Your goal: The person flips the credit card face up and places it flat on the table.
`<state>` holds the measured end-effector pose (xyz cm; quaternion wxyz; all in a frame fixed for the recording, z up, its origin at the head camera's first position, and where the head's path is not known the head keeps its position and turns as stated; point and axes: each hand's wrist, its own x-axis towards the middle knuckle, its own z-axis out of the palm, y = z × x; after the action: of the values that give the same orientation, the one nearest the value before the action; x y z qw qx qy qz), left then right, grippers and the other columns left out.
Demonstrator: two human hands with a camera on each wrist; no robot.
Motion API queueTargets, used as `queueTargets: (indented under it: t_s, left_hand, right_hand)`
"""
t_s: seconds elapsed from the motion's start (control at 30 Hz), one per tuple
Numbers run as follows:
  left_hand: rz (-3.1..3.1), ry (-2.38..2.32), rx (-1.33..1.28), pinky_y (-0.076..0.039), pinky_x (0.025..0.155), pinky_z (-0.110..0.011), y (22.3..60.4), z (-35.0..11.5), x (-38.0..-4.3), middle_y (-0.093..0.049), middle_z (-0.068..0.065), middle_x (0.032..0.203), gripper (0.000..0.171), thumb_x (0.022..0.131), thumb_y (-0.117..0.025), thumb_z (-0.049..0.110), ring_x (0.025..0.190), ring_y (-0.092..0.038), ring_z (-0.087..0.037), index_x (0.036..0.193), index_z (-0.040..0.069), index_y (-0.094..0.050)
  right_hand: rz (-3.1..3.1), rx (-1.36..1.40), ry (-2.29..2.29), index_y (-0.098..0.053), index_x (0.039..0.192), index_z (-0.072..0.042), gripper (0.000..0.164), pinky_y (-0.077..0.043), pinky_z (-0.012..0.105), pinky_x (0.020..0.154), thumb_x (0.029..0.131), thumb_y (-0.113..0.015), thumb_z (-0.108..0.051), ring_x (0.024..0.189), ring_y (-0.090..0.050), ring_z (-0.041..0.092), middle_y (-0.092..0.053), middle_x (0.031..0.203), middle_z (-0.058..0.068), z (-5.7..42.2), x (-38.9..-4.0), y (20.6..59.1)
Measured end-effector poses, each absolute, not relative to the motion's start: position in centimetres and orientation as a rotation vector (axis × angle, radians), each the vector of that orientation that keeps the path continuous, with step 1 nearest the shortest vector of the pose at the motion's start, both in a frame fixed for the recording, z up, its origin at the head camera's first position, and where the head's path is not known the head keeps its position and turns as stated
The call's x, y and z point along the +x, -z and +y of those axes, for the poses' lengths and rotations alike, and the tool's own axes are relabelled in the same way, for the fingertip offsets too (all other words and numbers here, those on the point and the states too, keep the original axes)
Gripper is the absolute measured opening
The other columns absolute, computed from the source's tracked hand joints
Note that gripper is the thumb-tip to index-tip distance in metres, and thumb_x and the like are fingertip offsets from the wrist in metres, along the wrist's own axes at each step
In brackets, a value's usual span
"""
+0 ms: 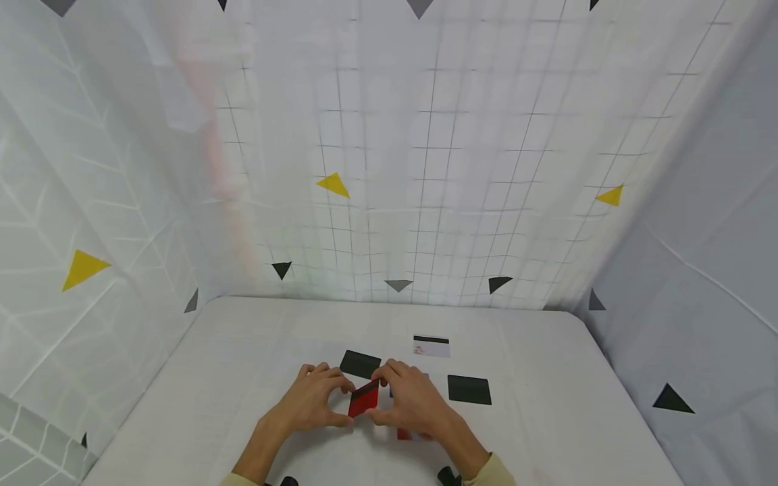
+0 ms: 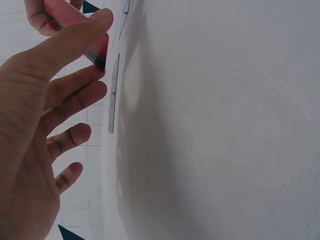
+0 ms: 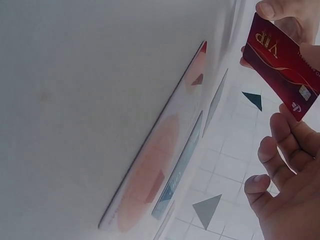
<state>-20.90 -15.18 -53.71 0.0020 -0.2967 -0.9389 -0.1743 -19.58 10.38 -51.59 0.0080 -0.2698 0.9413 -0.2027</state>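
A red VIP card (image 1: 365, 399) is held up off the table between both hands. In the head view its back, with a dark stripe, faces the camera; its front (image 3: 280, 57), with gold letters and a chip, shows in the right wrist view. My left hand (image 1: 308, 399) pinches one side with thumb and fingertips, its other fingers loosely bent (image 2: 37, 125). On the opposite side, my right hand (image 1: 415, 403) pinches the card too. Under and beside the right hand lies a red and white card (image 1: 404, 434), partly hidden, and a bluish card (image 3: 177, 170) lies beyond it.
On the white table (image 1: 243, 351) lie a dark card (image 1: 360, 364) behind the hands, another dark card (image 1: 469, 390) to the right, and a white card with a black stripe (image 1: 431, 347) farther back. White curtains (image 1: 389, 135) with coloured triangles surround the table's back and sides.
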Motion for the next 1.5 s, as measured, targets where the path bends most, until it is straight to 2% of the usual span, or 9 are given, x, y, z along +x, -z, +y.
queueTargets:
  t_s: [0.3, 0.57, 0.77, 0.9, 1.07, 1.27, 1.5]
  left_hand:
    - [-2.941, 0.562, -0.956, -0.036, 0.094, -0.053, 53.42, -15.03, -20.88, -0.064, 0.018, 0.096, 0.049, 0.069, -0.084, 0.061, 0.095, -0.048, -0.007, 0.109, 0.034, -0.072]
    - [-2.973, 0.635, -0.975, -0.039, 0.092, -0.05, 53.39, -14.89, -20.78, -0.062, 0.018, 0.094, 0.05, 0.073, -0.083, 0.06, 0.096, -0.055, -0.01, 0.114, 0.033, -0.069]
    - [-3.007, 0.684, -0.977, -0.038, 0.09, -0.047, 53.48, -14.72, -20.77, -0.061, 0.02, 0.094, 0.052, 0.074, -0.081, 0.061, 0.098, -0.055, -0.007, 0.117, 0.033, -0.068]
    - [-3.001, 0.787, -1.0, -0.039, 0.082, -0.037, 53.54, -14.73, -20.76, -0.061, 0.018, 0.091, 0.051, 0.076, -0.082, 0.057, 0.088, -0.055, -0.006, 0.118, 0.032, -0.068]
    - [-2.99, 0.986, -1.013, -0.042, 0.064, -0.023, 53.78, -14.68, -20.83, -0.061, 0.012, 0.08, 0.049, 0.077, -0.084, 0.049, 0.07, -0.053, -0.004, 0.118, 0.028, -0.068]
    - [-2.978, 1.088, -0.983, -0.038, 0.056, -0.021, 53.68, -14.45, -20.73, -0.054, 0.011, 0.073, 0.048, 0.078, -0.081, 0.054, 0.061, -0.047, -0.001, 0.118, 0.034, -0.064]
    - [-2.971, 1.103, -0.983, -0.037, 0.055, -0.021, 53.39, -14.25, -20.66, -0.054, 0.01, 0.073, 0.052, 0.078, -0.077, 0.062, 0.06, -0.045, -0.001, 0.119, 0.033, -0.065]
  right_hand:
    - [2.929, -0.83, 0.693, -0.06, 0.124, -0.03, 0.055, -0.049, 0.033, 0.08, 0.082, -0.07, -0.065, 0.092, -0.05, 0.007, -0.056, 0.107, -0.012, 10.12, -19.44, 51.41]
    - [2.932, -0.85, 0.745, -0.061, 0.124, -0.028, 0.055, -0.048, 0.028, 0.075, 0.082, -0.073, -0.06, 0.09, -0.051, 0.007, -0.055, 0.105, -0.013, 10.0, -19.35, 51.21]
    - [2.919, -0.868, 0.796, -0.062, 0.124, -0.027, 0.055, -0.048, 0.024, 0.074, 0.082, -0.073, -0.059, 0.089, -0.051, 0.005, -0.055, 0.105, -0.013, 10.07, -19.34, 51.24]
    - [2.909, -0.887, 0.853, -0.062, 0.126, -0.025, 0.055, -0.048, 0.024, 0.074, 0.083, -0.074, -0.057, 0.091, -0.054, 0.006, -0.056, 0.106, -0.011, 10.13, -19.29, 51.18]
    - [2.876, -0.894, 0.919, -0.06, 0.129, -0.022, 0.057, -0.049, 0.025, 0.076, 0.084, -0.074, -0.056, 0.096, -0.059, 0.014, -0.057, 0.107, -0.011, 10.15, -19.19, 51.06]
    - [2.838, -0.87, 0.956, -0.06, 0.131, -0.022, 0.06, -0.049, 0.026, 0.077, 0.085, -0.071, -0.059, 0.097, -0.058, 0.016, -0.056, 0.107, -0.011, 10.09, -19.06, 51.1]
    - [2.801, -0.83, 0.951, -0.06, 0.13, -0.022, 0.062, -0.046, 0.024, 0.073, 0.084, -0.071, -0.063, 0.092, -0.055, 0.011, -0.056, 0.106, -0.011, 10.0, -19.15, 51.33]
